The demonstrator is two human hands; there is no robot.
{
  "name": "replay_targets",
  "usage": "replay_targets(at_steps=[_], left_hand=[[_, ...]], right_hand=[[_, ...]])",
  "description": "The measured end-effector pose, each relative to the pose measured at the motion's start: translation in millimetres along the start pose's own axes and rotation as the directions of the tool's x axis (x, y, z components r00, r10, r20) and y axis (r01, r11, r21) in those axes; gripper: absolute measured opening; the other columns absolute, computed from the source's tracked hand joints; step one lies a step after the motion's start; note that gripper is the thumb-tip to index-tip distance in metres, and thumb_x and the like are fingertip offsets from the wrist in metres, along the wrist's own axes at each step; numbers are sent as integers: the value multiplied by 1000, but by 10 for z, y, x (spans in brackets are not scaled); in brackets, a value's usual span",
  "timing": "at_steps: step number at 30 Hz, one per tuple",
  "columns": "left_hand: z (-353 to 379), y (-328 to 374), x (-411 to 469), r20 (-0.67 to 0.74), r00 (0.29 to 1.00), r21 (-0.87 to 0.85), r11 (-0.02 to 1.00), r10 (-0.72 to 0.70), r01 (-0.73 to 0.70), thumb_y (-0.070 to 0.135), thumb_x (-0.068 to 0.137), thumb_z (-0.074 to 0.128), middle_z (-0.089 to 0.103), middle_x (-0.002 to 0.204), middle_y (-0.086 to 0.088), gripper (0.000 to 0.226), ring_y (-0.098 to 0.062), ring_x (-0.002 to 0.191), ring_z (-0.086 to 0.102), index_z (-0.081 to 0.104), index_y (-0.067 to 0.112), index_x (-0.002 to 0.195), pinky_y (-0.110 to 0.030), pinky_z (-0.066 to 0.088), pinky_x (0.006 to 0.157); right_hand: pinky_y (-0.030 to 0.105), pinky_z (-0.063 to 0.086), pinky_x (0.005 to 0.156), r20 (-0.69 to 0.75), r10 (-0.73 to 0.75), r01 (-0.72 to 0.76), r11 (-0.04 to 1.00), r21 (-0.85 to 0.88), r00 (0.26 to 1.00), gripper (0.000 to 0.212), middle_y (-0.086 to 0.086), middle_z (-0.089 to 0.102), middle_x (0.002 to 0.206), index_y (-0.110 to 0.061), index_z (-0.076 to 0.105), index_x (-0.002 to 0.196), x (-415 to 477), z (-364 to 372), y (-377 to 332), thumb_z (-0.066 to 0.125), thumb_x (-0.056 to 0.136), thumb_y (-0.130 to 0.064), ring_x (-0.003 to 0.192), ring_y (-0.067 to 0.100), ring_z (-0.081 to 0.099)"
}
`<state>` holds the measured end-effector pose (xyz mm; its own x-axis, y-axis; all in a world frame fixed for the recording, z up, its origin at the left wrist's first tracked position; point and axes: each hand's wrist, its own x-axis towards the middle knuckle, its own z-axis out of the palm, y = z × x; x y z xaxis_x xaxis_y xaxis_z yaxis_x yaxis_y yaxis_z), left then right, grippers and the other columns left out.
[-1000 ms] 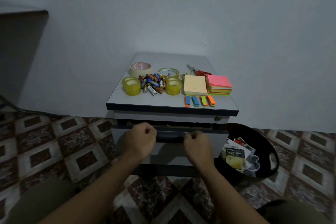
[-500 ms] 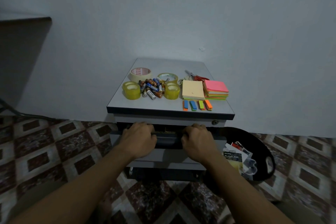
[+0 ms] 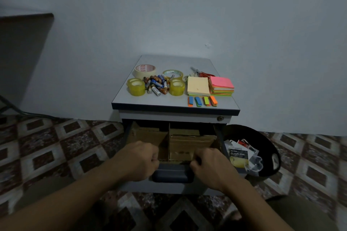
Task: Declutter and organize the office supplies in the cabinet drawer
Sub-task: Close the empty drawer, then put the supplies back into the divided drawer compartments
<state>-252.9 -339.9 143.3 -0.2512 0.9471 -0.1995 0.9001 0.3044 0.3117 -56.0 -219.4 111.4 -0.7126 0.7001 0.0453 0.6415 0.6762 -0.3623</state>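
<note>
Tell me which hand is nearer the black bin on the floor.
Right. The right hand grips the front edge of the drawer directly beside the black bin, which sits to its right; the left hand grips the same edge farther left, beyond the handle.

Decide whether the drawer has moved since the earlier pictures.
Yes: the drawer has slid out toward the person, away from the fixed cabinet top.

"ALKALINE" in white on a dark and yellow packet (image 3: 238, 158) in the black bin (image 3: 270, 170).
</note>
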Motion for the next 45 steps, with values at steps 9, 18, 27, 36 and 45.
replay_targets(at_steps=[9, 18, 27, 36, 45], left_hand=[[20, 4, -264, 137, 989, -14, 998, 55, -54, 33, 95, 59, 59, 83, 14, 13, -2, 77, 55, 62, 27, 84, -18, 43, 67], [-30, 29, -359, 311, 942, -33, 992, 127, -123, 34, 93, 63, 56, 83, 19, 10, -1, 80, 56, 67, 25, 91, -19, 45, 70], [-87, 37, -354, 465, 872, -76, 988, 154, -134, 33, 94, 64, 56, 80, 20, 13, 2, 76, 53, 69, 23, 100, -18, 42, 71], [-45, 70, -336, 368, 925, -112, 992, 99, -62, 47, 96, 58, 61, 76, 14, 23, -2, 69, 55, 62, 31, 80, -25, 47, 68], [-269, 193, -171, 152, 984, -139, 988, 89, -68, 43, 98, 56, 59, 74, 9, 21, -5, 65, 52, 62, 28, 84, -23, 42, 60]], right_hand=[[25, 46, 62, 222, -27, 41, 997, -60, 975, 22, -4, 59, 83, -24, 55, 82, -241, -74, -85, 50, 90, -44, 73, 12, 58], [32, 54, 80, 474, -45, 56, 998, -9, 879, 19, -8, 57, 84, -31, 51, 81, -292, -150, -158, 54, 90, -47, 81, 12, 60], [21, 39, 62, 593, -91, 90, 995, 30, 800, 22, -9, 54, 74, -27, 52, 74, -302, -274, -292, 57, 93, -36, 67, 4, 52], [20, 42, 66, 602, -83, 86, 996, 24, 794, 18, -8, 56, 79, -27, 56, 78, -261, -363, -349, 54, 96, -29, 74, 7, 56], [21, 46, 71, 426, -99, 87, 995, 48, 899, 17, -11, 58, 88, -37, 49, 81, -63, -466, -374, 56, 96, -33, 81, 2, 58]])
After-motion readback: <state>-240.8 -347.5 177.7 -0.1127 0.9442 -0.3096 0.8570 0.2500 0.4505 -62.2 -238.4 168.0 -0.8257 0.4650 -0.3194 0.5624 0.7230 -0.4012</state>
